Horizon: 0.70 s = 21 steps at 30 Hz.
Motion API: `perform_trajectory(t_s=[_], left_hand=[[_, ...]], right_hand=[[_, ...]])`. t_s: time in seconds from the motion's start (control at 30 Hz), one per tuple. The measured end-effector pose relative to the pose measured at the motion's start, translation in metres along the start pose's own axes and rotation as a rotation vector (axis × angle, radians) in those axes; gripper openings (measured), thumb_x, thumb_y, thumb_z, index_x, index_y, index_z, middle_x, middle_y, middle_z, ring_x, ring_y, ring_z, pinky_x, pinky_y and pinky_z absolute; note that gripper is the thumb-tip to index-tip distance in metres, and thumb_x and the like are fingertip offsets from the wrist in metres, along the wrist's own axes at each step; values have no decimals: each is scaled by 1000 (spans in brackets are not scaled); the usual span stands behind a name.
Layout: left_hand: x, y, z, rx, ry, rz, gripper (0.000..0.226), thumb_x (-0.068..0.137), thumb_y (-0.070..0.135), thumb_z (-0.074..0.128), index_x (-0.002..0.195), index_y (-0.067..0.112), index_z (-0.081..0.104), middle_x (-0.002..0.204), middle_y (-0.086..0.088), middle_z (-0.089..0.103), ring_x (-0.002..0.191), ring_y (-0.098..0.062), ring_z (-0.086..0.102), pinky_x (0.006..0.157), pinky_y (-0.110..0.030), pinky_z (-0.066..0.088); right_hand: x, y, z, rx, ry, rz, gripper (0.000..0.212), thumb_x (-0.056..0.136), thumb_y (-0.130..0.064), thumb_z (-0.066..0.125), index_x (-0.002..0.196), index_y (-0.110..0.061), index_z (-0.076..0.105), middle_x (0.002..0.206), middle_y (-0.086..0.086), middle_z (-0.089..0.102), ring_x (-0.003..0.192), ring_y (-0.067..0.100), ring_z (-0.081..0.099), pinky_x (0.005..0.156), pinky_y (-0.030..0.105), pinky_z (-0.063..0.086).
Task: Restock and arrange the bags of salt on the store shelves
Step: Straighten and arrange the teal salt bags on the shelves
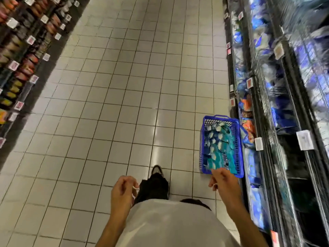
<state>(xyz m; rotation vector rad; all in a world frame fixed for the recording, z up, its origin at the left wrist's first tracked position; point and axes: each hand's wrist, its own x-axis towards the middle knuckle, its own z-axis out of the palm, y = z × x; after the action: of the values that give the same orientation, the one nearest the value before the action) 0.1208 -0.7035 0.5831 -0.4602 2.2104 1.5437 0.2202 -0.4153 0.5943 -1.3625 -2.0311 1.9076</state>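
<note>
A blue plastic basket point(238, 148) stands on the tiled floor against the foot of the right-hand shelves, filled with several teal and blue bags of salt point(218, 150). My right hand point(222, 180) hangs in front of the basket's near end with its fingers loosely curled and nothing visibly in them. At waist height to the left, my left hand point(123, 188) is also loosely curled and empty. The right-hand shelves point(261, 107) hold blurred blue and white bags.
Shelves of red and yellow packets point(21, 68) line the left side of the aisle. One shoe point(157, 171) is stepped forward on the tiled floor point(124, 86). Orange packets point(248, 125) lie on the lowest right shelf beside the basket. Price tags point(258, 143) stick out from the shelf edges.
</note>
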Motion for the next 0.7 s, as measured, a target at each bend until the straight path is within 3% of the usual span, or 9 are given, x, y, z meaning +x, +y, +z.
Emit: perform_trajectory(t_s=[0.1, 0.3, 0.43, 0.53, 0.6, 0.7], left_hand=[[53, 41, 12, 40, -92, 21, 23, 105, 15, 50, 87, 10, 63, 76, -1, 68, 54, -8, 56, 44, -19, 43], [132, 121, 63, 188, -310, 122, 24, 105, 10, 49, 86, 6, 63, 75, -3, 68, 55, -10, 56, 44, -23, 40], [173, 157, 116, 298, -431, 143, 26, 106, 16, 47, 87, 12, 64, 79, -4, 69, 56, -9, 57, 45, -23, 42], [199, 180, 158, 345, -481, 143, 27, 107, 18, 47, 87, 13, 64, 77, -8, 69, 59, -16, 56, 47, -29, 40], [211, 199, 188, 375, -508, 160, 27, 107, 18, 48, 87, 10, 64, 76, -8, 69, 60, -20, 56, 49, -30, 38], [220, 227, 232, 476, -605, 216, 29, 107, 21, 49, 85, 13, 64, 77, -5, 69, 59, -15, 57, 48, -27, 41]], right_hand=[[23, -15, 8, 37, 76, 52, 32, 100, -16, 60, 73, -1, 55, 58, 6, 59, 58, 23, 55, 54, 34, 42], [58, -34, -1, 178, 265, 145, 32, 100, -9, 58, 71, 2, 53, 56, 11, 56, 53, 21, 51, 53, 33, 38], [87, -43, -16, 254, 397, 172, 41, 102, -7, 54, 66, 6, 40, 50, 12, 47, 48, 18, 46, 45, 22, 39], [115, -41, -26, 326, 472, 199, 39, 101, -2, 53, 64, 3, 45, 47, 11, 47, 50, 21, 44, 41, 22, 35], [134, -42, -35, 345, 510, 208, 37, 101, -3, 54, 68, 11, 46, 48, 14, 49, 45, 19, 44, 41, 21, 37], [151, -42, -44, 400, 549, 240, 39, 102, -10, 55, 73, 15, 47, 52, 15, 52, 44, 17, 48, 48, 25, 42]])
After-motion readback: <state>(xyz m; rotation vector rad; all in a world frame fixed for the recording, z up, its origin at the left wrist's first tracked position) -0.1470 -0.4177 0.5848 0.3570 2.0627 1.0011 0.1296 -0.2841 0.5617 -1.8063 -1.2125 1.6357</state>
